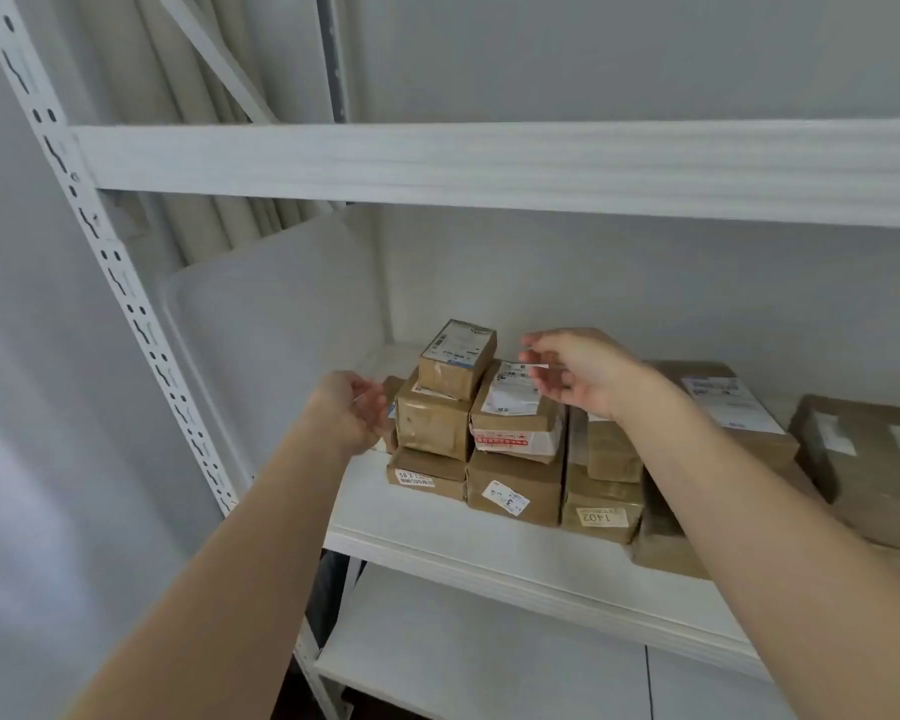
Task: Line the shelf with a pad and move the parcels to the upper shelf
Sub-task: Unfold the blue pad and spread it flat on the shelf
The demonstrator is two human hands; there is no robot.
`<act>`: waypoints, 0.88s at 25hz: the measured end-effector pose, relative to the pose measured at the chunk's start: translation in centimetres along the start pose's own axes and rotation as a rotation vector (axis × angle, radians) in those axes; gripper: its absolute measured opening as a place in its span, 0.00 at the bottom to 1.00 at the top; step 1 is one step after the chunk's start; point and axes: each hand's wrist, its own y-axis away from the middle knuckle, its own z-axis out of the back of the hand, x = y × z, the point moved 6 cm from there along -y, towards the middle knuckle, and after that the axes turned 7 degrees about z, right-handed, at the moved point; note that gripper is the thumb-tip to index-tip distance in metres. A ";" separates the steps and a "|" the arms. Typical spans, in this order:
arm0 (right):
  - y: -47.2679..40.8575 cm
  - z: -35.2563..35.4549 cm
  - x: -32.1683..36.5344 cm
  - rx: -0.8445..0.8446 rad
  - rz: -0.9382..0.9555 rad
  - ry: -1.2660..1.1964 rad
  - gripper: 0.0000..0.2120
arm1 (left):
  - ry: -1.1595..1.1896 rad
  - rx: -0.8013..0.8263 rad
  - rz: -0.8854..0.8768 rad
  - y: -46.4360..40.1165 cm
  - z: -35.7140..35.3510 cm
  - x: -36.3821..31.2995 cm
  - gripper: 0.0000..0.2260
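— Head view shows both arms reaching to the middle shelf (489, 543), yes?

— Yes. On that shelf stand the parcels (515, 449), brown boxes wrapped in tape, stacked in small piles. The smallest box (455, 358) sits on the top of the left pile.

— And the hands?

— The left hand (352, 410) is just beside the left pile, fingers loosely curled, holding nothing that I can see. The right hand (575, 371) hovers above the pile, fingers relaxed and spread, also holding nothing.

— Where is the pad?

— A white pad (271, 345) leans upright at the left end of the same shelf, against the back, next to the parcels. It is tilted a little.

— The upper shelf?

— Only the front beam of the upper shelf (489, 168) shows; its surface I cannot see. At the left stands the perforated upright post (105, 257), and behind it a pale curtain (178, 80).
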 end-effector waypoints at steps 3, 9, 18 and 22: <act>-2.5 -1.7 -2.8 -0.012 -0.140 0.032 0.05 | -0.057 -0.059 0.075 -3.5 0.6 -0.1 0.06; -2.2 -3.5 -8.1 0.192 -0.391 0.095 0.08 | -0.242 -0.033 0.102 -4.5 -0.6 1.1 0.07; -1.7 -5.5 -16.4 0.279 -0.660 0.381 0.17 | -0.379 0.065 0.317 -8.5 1.5 3.3 0.12; -1.4 -5.3 -19.7 0.169 -0.724 0.461 0.13 | -0.363 0.108 0.385 -10.5 1.5 5.0 0.21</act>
